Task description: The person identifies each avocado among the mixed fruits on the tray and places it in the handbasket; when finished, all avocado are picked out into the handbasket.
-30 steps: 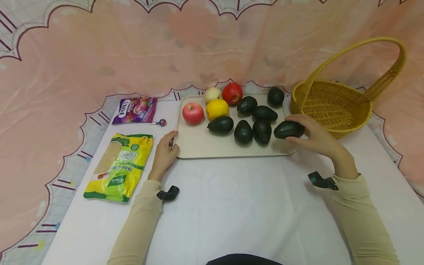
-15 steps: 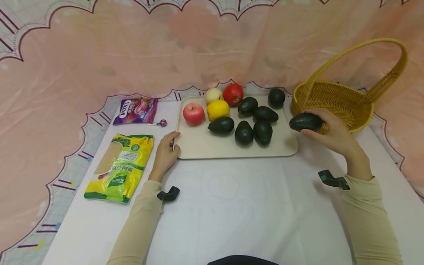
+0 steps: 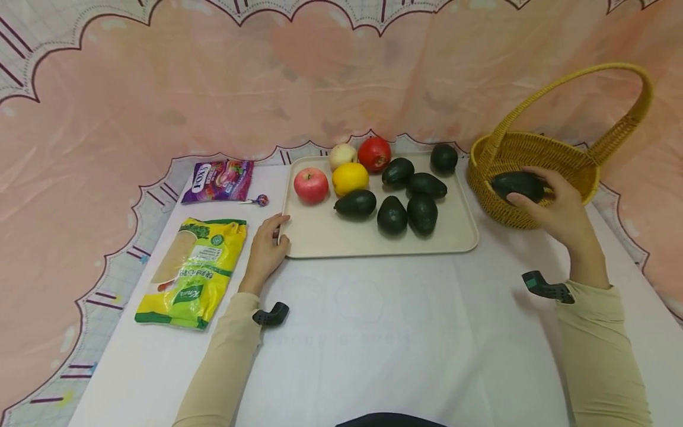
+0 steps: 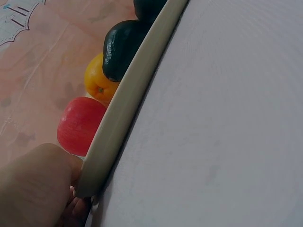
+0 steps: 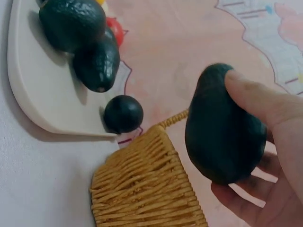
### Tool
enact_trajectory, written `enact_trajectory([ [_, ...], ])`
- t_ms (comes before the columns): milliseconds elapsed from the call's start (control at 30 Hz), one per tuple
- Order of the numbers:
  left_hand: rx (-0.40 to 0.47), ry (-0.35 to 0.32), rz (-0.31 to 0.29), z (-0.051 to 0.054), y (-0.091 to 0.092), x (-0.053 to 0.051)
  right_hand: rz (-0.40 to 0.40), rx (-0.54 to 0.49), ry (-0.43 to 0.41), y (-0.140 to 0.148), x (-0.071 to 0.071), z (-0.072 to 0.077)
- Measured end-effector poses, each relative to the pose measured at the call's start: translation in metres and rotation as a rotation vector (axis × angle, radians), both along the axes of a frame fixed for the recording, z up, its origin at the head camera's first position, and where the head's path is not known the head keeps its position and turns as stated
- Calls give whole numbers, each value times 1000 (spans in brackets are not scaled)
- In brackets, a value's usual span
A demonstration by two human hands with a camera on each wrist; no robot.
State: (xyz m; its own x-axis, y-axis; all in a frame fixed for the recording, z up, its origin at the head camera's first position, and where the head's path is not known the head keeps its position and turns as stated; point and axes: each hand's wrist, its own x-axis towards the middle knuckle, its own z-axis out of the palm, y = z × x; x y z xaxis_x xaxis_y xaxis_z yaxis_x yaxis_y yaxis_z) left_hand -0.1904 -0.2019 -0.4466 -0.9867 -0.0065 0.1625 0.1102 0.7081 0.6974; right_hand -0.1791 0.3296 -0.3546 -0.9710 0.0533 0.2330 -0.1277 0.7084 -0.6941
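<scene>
My right hand (image 3: 564,210) grips a dark green avocado (image 3: 516,186) between thumb and fingers, over the front rim of the yellow wicker basket (image 3: 498,209). In the right wrist view the held avocado (image 5: 225,127) hangs beside the basket's woven wall (image 5: 147,189). My left hand (image 3: 265,252) holds the left edge of the beige tray (image 3: 341,240) near its front corner. Several avocados (image 3: 392,215) lie on the tray, with a pink-red apple (image 3: 311,186), an orange-yellow citrus fruit (image 3: 350,178), a pale round fruit (image 3: 342,155) and a red pomegranate-like fruit (image 3: 374,154) to their left and behind.
Left of the tray lie a purple Foxs candy bag (image 3: 219,181), a lollipop (image 3: 261,200) and a yellow-green Knorr pouch (image 3: 193,274). The basket's tall handle (image 3: 578,70) arches above it. A patterned pink cloth (image 3: 213,89) hangs behind the white table (image 3: 373,332).
My right hand has carried the avocado from above the tray's right edge rightward to the basket. My left hand has stayed at the tray's left edge.
</scene>
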Motion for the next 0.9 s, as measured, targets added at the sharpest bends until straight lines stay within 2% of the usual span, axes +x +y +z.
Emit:
enact_trajectory([
  [167,-6,0,1,-1,-1,0,-82,-11,-94,8,-1,0],
  [333,-4,11,-1,-2,-2,-1,-113,3,-138,14,-5,-2],
  [633,2,13,-7,-2,-1,0,-110,41,-212,22,-16,-16],
  [900,24,2,-10,0,-1,3,-82,120,-263,23,-26,-17],
])
